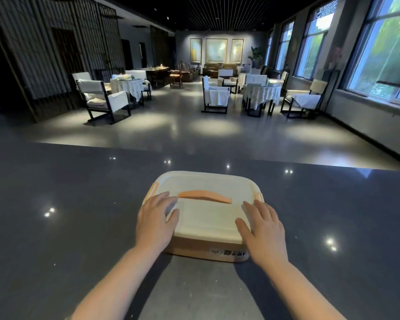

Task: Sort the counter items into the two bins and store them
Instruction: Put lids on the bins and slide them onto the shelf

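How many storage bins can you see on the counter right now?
1. A lidded bin sits on the grey counter, with the left hand and right hand resting flat on its lid. Any second bin is out of view.

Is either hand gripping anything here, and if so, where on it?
Nothing is lifted. Both the left hand and right hand rest flat on the cream lid of the tan lidded plastic bin, at its near corners.

A lidded bin [206,218] is sitting on the dark grey counter [67,215], its cream lid [208,213] carrying an orange handle [204,196]. The left hand [156,221] and right hand [264,229] are lying flat on the lid's near corners, fingers spread. Beyond the counter, white-covered chairs [102,98] and draped tables [261,93] are standing by tall windows [379,49].
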`<control>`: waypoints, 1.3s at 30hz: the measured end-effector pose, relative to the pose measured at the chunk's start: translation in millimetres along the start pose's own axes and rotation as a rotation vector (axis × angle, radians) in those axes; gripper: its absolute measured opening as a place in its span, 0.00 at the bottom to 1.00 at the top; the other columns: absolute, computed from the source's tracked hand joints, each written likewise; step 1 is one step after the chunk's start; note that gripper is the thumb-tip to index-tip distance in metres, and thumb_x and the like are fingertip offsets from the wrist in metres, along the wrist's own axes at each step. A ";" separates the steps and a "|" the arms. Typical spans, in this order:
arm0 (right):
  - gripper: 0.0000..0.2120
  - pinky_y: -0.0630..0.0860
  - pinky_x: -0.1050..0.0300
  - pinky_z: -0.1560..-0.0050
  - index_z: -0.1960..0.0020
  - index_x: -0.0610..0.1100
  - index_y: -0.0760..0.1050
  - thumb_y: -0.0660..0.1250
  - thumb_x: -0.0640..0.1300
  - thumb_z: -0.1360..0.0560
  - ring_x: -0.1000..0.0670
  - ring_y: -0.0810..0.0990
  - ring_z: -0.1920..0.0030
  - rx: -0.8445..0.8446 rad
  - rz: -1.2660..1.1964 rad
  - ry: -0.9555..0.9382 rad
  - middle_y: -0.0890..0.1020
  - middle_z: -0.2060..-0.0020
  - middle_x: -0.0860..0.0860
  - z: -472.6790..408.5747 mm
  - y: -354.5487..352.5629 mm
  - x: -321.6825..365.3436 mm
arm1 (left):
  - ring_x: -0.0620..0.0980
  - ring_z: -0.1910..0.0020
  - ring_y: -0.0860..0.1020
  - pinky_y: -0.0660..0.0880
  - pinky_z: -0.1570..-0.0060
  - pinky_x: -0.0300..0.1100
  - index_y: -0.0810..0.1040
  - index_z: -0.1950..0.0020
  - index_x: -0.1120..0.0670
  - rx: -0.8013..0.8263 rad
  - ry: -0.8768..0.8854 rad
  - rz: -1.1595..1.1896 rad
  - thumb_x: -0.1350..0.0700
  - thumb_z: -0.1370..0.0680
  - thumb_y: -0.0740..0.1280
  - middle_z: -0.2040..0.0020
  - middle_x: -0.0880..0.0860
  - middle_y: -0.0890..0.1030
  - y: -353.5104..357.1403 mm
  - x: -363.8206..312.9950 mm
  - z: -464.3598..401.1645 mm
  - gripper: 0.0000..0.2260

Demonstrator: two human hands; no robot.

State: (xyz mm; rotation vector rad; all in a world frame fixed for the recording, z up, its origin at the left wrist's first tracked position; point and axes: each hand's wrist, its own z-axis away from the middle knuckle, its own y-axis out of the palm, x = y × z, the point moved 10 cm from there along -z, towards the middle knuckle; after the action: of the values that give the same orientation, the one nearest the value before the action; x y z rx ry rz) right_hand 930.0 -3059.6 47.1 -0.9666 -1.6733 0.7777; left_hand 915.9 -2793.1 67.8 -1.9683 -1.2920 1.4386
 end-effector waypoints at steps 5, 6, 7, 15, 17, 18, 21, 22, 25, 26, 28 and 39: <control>0.29 0.58 0.49 0.28 0.24 0.53 0.59 0.61 0.57 0.22 0.50 0.51 0.24 0.097 -0.191 0.118 0.55 0.23 0.55 -33.2 11.8 -22.8 | 0.46 0.28 0.61 0.58 0.29 0.48 0.73 0.33 0.46 0.075 -0.089 -0.004 0.46 0.25 0.67 0.28 0.43 0.66 7.3 34.5 -34.6 0.21; 0.29 0.59 0.48 0.29 0.24 0.53 0.58 0.62 0.56 0.23 0.50 0.52 0.24 0.113 -0.218 0.141 0.54 0.23 0.57 -36.6 14.0 -25.1 | 0.45 0.28 0.60 0.58 0.29 0.48 0.72 0.32 0.46 0.110 -0.107 0.034 0.46 0.25 0.67 0.27 0.43 0.65 10.3 40.9 -40.0 0.22; 0.29 0.60 0.48 0.29 0.24 0.54 0.57 0.62 0.56 0.23 0.50 0.51 0.24 0.127 -0.227 0.155 0.52 0.23 0.58 -39.0 16.6 -26.7 | 0.45 0.27 0.58 0.59 0.29 0.47 0.72 0.31 0.46 0.140 -0.116 0.066 0.46 0.26 0.68 0.27 0.44 0.64 13.4 45.4 -45.4 0.23; 0.32 0.64 0.52 0.33 0.23 0.57 0.53 0.64 0.54 0.23 0.49 0.65 0.29 0.125 -0.441 0.346 0.60 0.25 0.53 -37.6 27.9 -46.6 | 0.44 0.29 0.61 0.59 0.34 0.39 0.66 0.28 0.48 0.232 -0.177 0.289 0.48 0.26 0.70 0.26 0.47 0.62 31.0 77.4 -59.9 0.28; 0.31 0.68 0.52 0.37 0.24 0.60 0.55 0.64 0.54 0.23 0.48 0.70 0.33 0.105 -0.499 0.406 0.66 0.27 0.52 -36.9 26.2 -48.7 | 0.44 0.30 0.64 0.62 0.33 0.42 0.64 0.27 0.49 0.272 -0.203 0.358 0.48 0.26 0.71 0.27 0.47 0.65 36.4 82.9 -61.9 0.30; 0.30 0.70 0.53 0.41 0.25 0.61 0.56 0.64 0.53 0.23 0.49 0.72 0.36 0.094 -0.519 0.430 0.68 0.29 0.51 -36.5 24.9 -48.5 | 0.44 0.30 0.64 0.62 0.32 0.44 0.64 0.27 0.48 0.293 -0.212 0.381 0.48 0.27 0.71 0.27 0.47 0.65 39.2 84.7 -62.4 0.31; 0.28 0.70 0.57 0.49 0.26 0.62 0.60 0.65 0.51 0.23 0.51 0.74 0.42 0.046 -0.545 0.465 0.72 0.31 0.50 -35.1 20.4 -48.3 | 0.48 0.31 0.67 0.66 0.33 0.50 0.63 0.26 0.48 0.294 -0.246 0.391 0.48 0.27 0.72 0.28 0.48 0.67 44.5 88.3 -64.0 0.32; 0.28 0.70 0.57 0.49 0.26 0.62 0.60 0.66 0.51 0.23 0.51 0.74 0.41 0.029 -0.559 0.474 0.73 0.32 0.51 -33.4 18.6 -47.9 | 0.49 0.32 0.68 0.68 0.34 0.53 0.64 0.26 0.47 0.277 -0.265 0.399 0.48 0.28 0.72 0.28 0.48 0.68 44.3 89.2 -64.4 0.32; 0.28 0.71 0.57 0.47 0.26 0.60 0.62 0.67 0.49 0.24 0.53 0.74 0.42 -0.032 -0.578 0.500 0.73 0.32 0.51 -22.7 12.4 -47.5 | 0.53 0.34 0.72 0.71 0.38 0.58 0.66 0.27 0.49 0.256 -0.297 0.448 0.51 0.29 0.74 0.31 0.49 0.72 46.0 87.3 -66.8 0.32; 0.28 0.71 0.57 0.46 0.26 0.59 0.63 0.67 0.49 0.24 0.52 0.74 0.40 -0.061 -0.582 0.511 0.73 0.32 0.52 -17.1 9.5 -48.2 | 0.54 0.35 0.73 0.72 0.38 0.58 0.67 0.28 0.50 0.260 -0.306 0.475 0.53 0.30 0.75 0.32 0.49 0.73 47.3 86.0 -67.8 0.32; 0.28 0.72 0.55 0.41 0.27 0.58 0.64 0.68 0.48 0.24 0.50 0.73 0.35 -0.115 -0.593 0.544 0.73 0.32 0.53 -1.6 3.9 -50.5 | 0.49 0.35 0.73 0.71 0.37 0.54 0.70 0.29 0.51 0.271 -0.301 0.514 0.55 0.32 0.76 0.32 0.48 0.73 49.7 80.0 -69.3 0.32; 0.29 0.73 0.42 0.36 0.26 0.56 0.64 0.69 0.45 0.25 0.50 0.74 0.35 -0.529 -0.539 0.825 0.73 0.32 0.53 161.2 -67.1 -77.7 | 0.50 0.36 0.72 0.70 0.38 0.49 0.71 0.30 0.51 0.588 0.043 0.569 0.57 0.33 0.78 0.34 0.48 0.74 86.4 -56.9 -40.5 0.33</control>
State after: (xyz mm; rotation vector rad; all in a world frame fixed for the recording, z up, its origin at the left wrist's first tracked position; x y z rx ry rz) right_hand 773.3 -3166.4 24.3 -0.9310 -1.2869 -0.4186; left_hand 987.8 -2876.1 51.3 -1.9838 -0.2119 1.7462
